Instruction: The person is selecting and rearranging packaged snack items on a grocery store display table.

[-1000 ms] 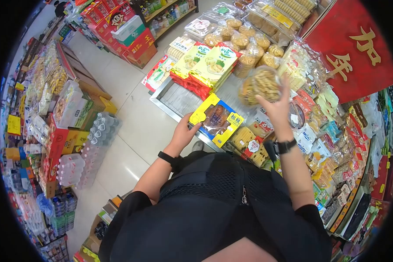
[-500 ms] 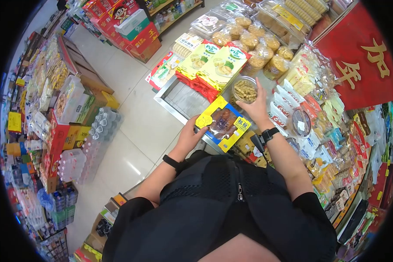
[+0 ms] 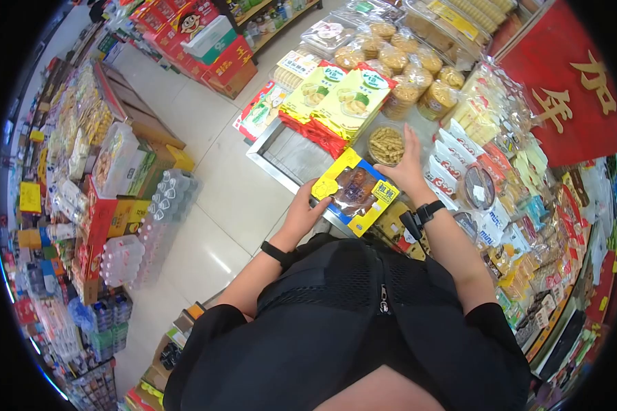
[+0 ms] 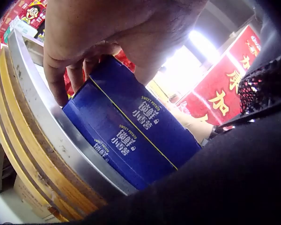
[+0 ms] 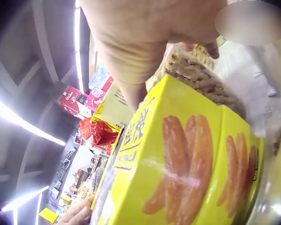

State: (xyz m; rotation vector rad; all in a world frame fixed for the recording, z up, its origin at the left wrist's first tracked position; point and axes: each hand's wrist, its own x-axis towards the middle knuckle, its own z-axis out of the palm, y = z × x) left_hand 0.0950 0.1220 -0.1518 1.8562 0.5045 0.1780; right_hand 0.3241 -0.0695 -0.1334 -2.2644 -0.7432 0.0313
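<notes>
A yellow and blue box of sweet potato snack (image 3: 355,193) with a clear window lies at the table's front edge. My left hand (image 3: 306,209) grips its left end, thumb on the near side and fingers round the far corner; the left wrist view shows the blue side (image 4: 126,126). Just behind the box stands a clear round tub of fried dough twists (image 3: 385,145). My right hand (image 3: 408,170) holds the tub from its near right side, thumb and fingers spread round it. The right wrist view has the tub's twists (image 5: 196,70) beneath this hand, beside the yellow box end.
Yellow and red Pia packs (image 3: 346,103) are stacked behind the box. Bagged round biscuits (image 3: 408,85) stand farther back, and many snack bags (image 3: 452,161) crowd the right side. A metal rim (image 3: 271,168) edges the table; bottle packs (image 3: 161,205) stand across the aisle.
My right hand has brought the tub leftward and down, from above the bags to the table behind the box. My left hand has stayed on the box's left end.
</notes>
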